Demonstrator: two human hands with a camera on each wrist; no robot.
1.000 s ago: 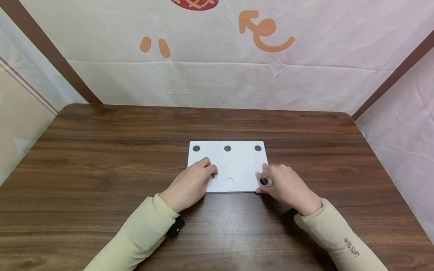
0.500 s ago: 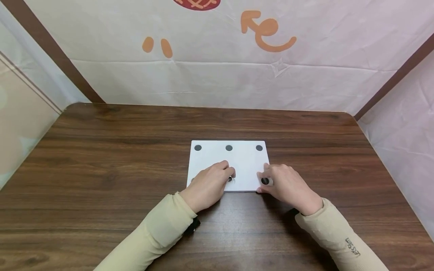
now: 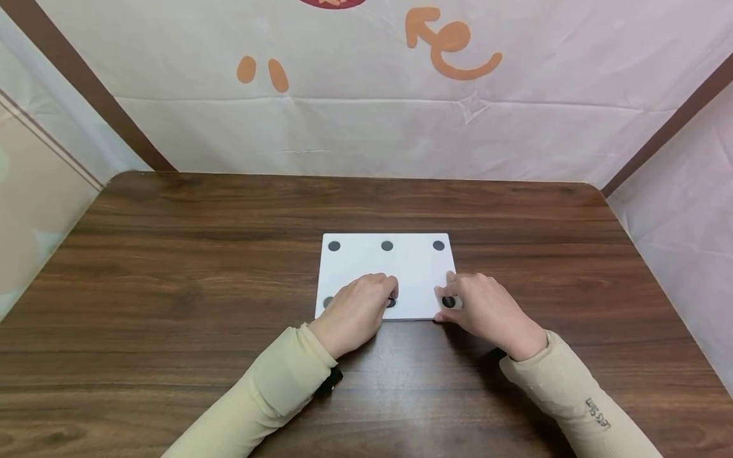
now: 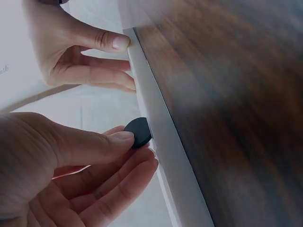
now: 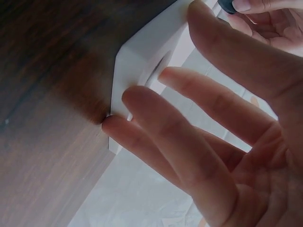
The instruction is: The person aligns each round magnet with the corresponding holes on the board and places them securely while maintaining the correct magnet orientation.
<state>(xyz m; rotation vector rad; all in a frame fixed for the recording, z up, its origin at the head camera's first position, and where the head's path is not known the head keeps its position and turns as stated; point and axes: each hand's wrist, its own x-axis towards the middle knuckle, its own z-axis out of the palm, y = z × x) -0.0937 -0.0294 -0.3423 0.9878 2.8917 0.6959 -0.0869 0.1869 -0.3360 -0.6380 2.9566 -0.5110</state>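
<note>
A flat white board [image 3: 356, 264] with round black discs set into it lies on the table. My left hand [image 3: 355, 308] is over its front middle, thumb and fingers pinching a black disc [image 4: 138, 132]. In the left wrist view that disc stands tilted right at the board's edge. My right hand [image 3: 489, 312] rests at the front right corner, spread fingers touching the board, thumb [image 4: 109, 40] against the front edge. Between those fingers a black disc [image 3: 448, 302] sits in the corner. Another disc [image 3: 328, 302] at the front left is partly hidden by my left hand.
Along the board's back edge are a left disc [image 3: 335, 246], a middle disc [image 3: 387, 246] and a right disc [image 3: 438, 246]. Beneath is a brown wood-grain table [image 3: 200, 254]. A pale printed cloth [image 3: 366, 133] hangs behind it.
My left hand has shifted right from the board's front left to its front middle, where a bare round recess showed a second ago. The right hand has stayed at the corner.
</note>
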